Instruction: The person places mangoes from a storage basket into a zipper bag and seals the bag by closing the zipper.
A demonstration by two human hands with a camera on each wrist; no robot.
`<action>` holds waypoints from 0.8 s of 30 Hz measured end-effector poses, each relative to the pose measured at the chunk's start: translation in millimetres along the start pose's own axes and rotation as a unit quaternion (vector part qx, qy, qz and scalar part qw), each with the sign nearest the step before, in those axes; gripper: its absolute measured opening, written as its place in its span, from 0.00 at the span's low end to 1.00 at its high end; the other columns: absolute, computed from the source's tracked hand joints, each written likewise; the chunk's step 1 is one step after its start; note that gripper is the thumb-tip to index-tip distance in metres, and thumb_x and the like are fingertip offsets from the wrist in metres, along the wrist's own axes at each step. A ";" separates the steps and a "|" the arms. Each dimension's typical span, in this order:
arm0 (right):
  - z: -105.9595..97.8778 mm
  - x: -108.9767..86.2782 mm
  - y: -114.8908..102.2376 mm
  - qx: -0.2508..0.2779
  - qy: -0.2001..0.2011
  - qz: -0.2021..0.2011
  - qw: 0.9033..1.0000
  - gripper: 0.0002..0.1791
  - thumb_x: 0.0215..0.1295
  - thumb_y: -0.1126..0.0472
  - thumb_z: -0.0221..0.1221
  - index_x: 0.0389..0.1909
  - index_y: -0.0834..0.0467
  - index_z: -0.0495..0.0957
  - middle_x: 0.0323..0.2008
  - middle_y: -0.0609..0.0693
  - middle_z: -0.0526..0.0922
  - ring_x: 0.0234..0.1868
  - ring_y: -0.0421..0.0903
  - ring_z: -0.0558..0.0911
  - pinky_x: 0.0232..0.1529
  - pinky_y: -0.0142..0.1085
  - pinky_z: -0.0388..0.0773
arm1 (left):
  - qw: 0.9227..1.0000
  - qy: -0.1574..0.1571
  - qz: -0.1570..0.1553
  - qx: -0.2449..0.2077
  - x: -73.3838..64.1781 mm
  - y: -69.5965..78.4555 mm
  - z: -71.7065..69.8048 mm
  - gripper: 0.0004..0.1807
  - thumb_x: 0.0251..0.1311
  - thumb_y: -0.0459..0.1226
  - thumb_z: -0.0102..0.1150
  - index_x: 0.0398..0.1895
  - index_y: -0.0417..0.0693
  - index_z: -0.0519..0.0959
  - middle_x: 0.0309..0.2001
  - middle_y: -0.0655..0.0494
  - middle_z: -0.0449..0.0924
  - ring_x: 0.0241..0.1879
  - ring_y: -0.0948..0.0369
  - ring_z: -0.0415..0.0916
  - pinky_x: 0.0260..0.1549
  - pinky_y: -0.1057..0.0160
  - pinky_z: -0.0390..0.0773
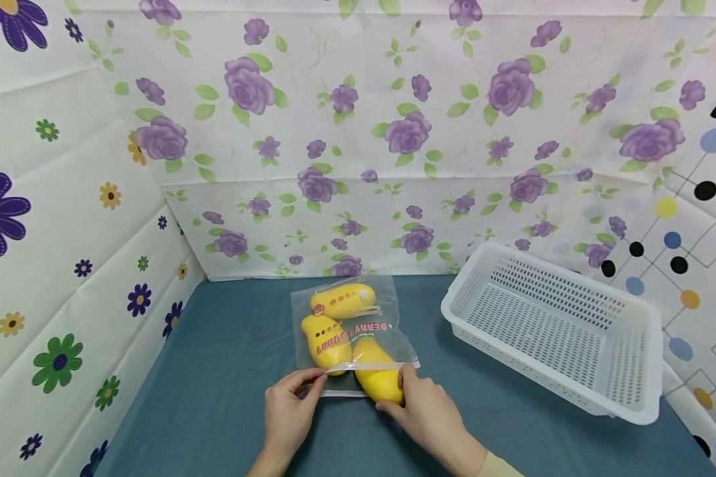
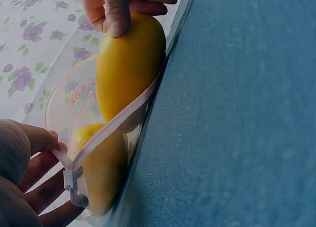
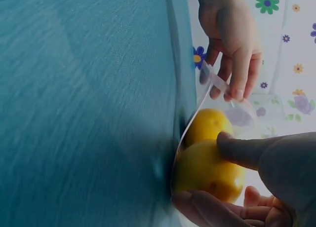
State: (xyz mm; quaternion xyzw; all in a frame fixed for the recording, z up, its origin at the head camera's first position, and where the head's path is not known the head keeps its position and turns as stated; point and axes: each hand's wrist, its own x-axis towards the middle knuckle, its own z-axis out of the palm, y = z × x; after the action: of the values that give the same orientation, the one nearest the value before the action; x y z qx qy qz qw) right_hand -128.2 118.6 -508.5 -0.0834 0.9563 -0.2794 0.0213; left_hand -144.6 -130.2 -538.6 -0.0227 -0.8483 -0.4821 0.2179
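Observation:
A clear zip bag with red lettering lies on the table, its opening towards me. Inside are a long yellow fruit at the far end and a yellow mango at the left. My left hand pinches the left corner of the bag's mouth, close to a white slider. Another mango lies partly in the opening, its near end sticking out. With thumb and fingers, my right hand grips that near end. The bag's upper edge crosses over this mango.
To the right stands a white perforated plastic basket, angled on the blue-green tablecloth. A flower-printed sheet rises behind the table, with patterned sheets at both sides.

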 end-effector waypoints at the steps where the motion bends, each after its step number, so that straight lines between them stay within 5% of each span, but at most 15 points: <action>1: 0.5 0.5 -0.5 0.002 0.000 -0.002 1.000 0.28 0.62 0.42 0.77 0.42 0.54 0.70 0.22 0.44 0.73 0.19 0.42 0.72 0.21 0.38 0.70 | 1.000 0.000 0.000 0.000 0.1 -0.1 0.0 0.08 0.60 0.29 0.79 0.37 0.53 0.93 0.34 0.69 0.89 0.35 0.68 0.86 0.36 0.58 0.88; 14: 11.1 8.5 -6.6 0.003 0.030 -0.049 0.998 0.14 0.68 0.57 0.74 0.35 0.51 0.75 0.21 0.41 0.74 0.17 0.36 0.72 0.19 0.32 0.70 | 1.000 -0.001 -0.006 0.012 -0.4 0.9 0.5 0.08 0.59 0.30 0.80 0.36 0.54 0.93 0.34 0.69 0.89 0.35 0.69 0.86 0.36 0.59 0.87; 17: 12.2 9.5 -5.6 0.000 0.019 -0.067 0.998 0.11 0.68 0.57 0.74 0.43 0.55 0.82 0.30 0.44 0.85 0.23 0.38 0.81 0.23 0.35 0.78 | 1.000 -0.002 -0.007 0.014 -0.4 0.7 1.1 0.08 0.59 0.30 0.80 0.36 0.55 0.93 0.34 0.70 0.89 0.35 0.69 0.86 0.36 0.60 0.87; 24: 16.4 11.2 -3.1 -0.033 -0.027 -0.086 0.995 0.31 0.69 0.51 0.73 0.69 0.56 0.79 0.42 0.53 0.91 0.29 0.43 0.87 0.24 0.42 0.80 | 1.000 0.000 -0.004 0.007 0.2 0.1 0.8 0.08 0.59 0.29 0.79 0.37 0.53 0.93 0.35 0.69 0.89 0.35 0.69 0.86 0.36 0.60 0.88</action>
State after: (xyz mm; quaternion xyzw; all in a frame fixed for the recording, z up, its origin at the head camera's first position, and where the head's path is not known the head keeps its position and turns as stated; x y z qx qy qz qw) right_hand -137.4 105.5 -520.7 -0.1736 0.9532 -0.2465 0.0205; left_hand -145.0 -129.6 -538.8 -0.0178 -0.8516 -0.4771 0.2163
